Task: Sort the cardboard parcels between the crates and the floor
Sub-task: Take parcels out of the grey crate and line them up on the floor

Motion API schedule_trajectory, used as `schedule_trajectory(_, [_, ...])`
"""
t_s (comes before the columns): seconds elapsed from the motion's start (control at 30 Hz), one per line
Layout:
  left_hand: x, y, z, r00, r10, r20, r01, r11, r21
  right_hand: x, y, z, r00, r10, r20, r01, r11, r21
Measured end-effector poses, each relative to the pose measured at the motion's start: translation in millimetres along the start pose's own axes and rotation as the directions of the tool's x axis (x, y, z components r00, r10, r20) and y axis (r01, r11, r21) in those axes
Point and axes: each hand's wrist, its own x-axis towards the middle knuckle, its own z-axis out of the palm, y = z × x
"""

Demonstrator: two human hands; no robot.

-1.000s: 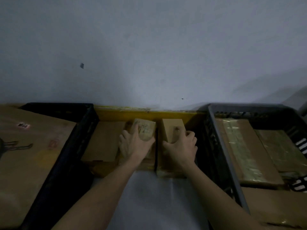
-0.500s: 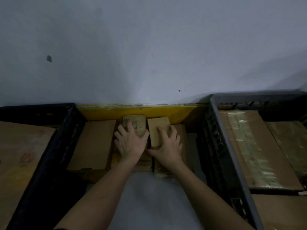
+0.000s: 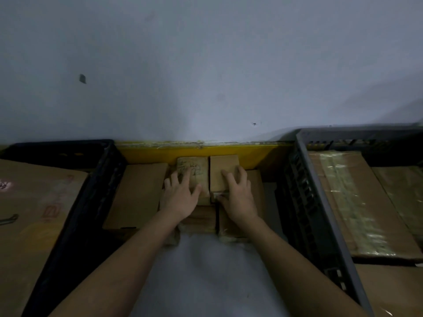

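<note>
Lying lengthwise wallward (flat): parcels [image 3: 223, 172]

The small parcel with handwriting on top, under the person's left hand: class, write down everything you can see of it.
The small parcel with handwriting is a brown cardboard box with dark scribbled marks on its top face, which I cannot read. It lies flat on top of other cardboard parcels between the two crates, its far end close to the yellow strip at the wall's foot. A plain small parcel lies right beside it. The left hand rests on it, fingers spread over its top and thumb at its near right edge.
</note>
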Motion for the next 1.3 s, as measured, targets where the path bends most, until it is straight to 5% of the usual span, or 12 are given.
schedule_trajectory(0.13, [-10.8, -4.1, -19.2, 0.998, 0.054, 0.009, -0.054, 0.998, 0.008, -3.9, -2.4, -21.7, 0.992, 0.009, 0.123, -0.004, 0.999, -0.036])
schedule_trajectory(0.5, [-86.7, 1.0, -103.1, 0.972, 0.222, 0.076, -0.229, 0.969, 0.098, -62.2, -56.7, -89.0, 0.998, 0.042, 0.05, -0.032, 0.984, -0.178])
schedule_trajectory(0.73, [-139.6, 2.8, -160.7, 0.935, 0.35, -0.061, -0.345, 0.936, 0.078, -122.6, -103.0, -141.1, 0.997, 0.013, -0.08, -0.028, 0.98, -0.195])
schedule_trajectory(1.1, [-219.3, 47.9, -177.0, 0.853, 0.514, -0.089, -0.502, 0.855, 0.127, -213.2, -105.2, -200.9, 0.983, -0.009, -0.183, -0.047, 0.953, -0.3])
schedule_trajectory(1.3, [-248.8, 91.2, -159.4, 0.794, 0.6, -0.103, -0.594, 0.8, 0.083, -251.1, -70.1, -230.5, 0.974, 0.067, -0.217, -0.112, 0.972, -0.205])
